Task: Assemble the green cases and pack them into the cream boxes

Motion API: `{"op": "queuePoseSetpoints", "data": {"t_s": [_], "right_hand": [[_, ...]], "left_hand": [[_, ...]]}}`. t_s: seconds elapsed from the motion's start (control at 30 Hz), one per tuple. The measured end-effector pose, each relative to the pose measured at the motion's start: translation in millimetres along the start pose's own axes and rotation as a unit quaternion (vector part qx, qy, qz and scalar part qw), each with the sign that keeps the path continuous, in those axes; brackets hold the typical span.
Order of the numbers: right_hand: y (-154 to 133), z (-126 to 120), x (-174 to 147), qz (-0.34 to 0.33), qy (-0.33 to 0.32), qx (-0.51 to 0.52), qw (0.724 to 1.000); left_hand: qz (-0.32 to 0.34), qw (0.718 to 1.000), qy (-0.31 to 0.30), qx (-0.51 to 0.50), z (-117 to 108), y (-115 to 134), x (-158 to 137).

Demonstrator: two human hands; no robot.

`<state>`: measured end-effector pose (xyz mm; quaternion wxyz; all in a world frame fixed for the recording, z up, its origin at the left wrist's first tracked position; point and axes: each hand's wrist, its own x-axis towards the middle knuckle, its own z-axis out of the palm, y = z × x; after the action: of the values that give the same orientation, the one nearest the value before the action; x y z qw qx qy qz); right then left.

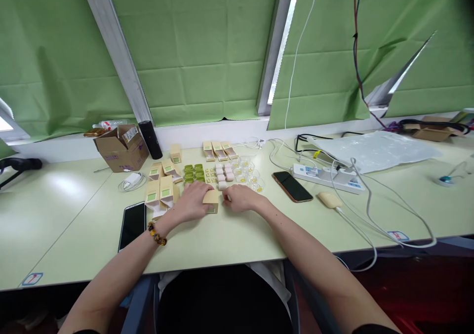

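My left hand (193,200), a beaded bracelet at its wrist, grips a small tan cardboard box (211,201) on the tabletop. Just right of the box, my right hand (239,198) rests with its fingers curled in; whatever they may hold is hidden. Beyond the hands stand several green square containers (199,172), tiny yellowish pieces (208,180), pale pink rounded blocks (221,178) and clear plastic cups (242,165). Several open tan boxes with green labels (166,189) stand to the left of my left hand.
More tan boxes (219,150) stand at the back. Phones lie left (132,225) and right (292,186). A power strip (328,177), white cables (368,195) and a cream case (330,200) occupy the right. A brown carton (122,148) and black cylinder (150,140) stand back left.
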<state>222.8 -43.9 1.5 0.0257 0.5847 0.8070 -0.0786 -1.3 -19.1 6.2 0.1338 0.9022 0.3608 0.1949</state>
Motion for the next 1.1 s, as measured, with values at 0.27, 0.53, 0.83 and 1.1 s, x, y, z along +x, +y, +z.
{"op": "queuePoseSetpoints", "data": {"t_s": [0.27, 0.53, 0.83, 1.1], "right_hand": [[-2.7, 3.4, 1.8, -0.002, 0.01, 0.002, 1.0], [-3.7, 3.4, 3.0, -0.005, 0.006, 0.004, 1.0], [-3.5, 5.9, 3.6, -0.005, 0.004, 0.005, 1.0], [-4.6, 6.5, 3.8, -0.004, 0.005, 0.002, 1.0]], "left_hand": [[-0.031, 0.995, 0.048, 0.084, -58.8, -21.1, 64.9], [-0.126, 0.968, 0.044, 0.213, -86.4, -91.6, 176.1], [-0.184, 0.957, 0.005, 0.223, -38.2, -142.5, 193.6], [-0.182, 0.956, 0.055, 0.223, -16.9, -131.7, 180.7]]}}
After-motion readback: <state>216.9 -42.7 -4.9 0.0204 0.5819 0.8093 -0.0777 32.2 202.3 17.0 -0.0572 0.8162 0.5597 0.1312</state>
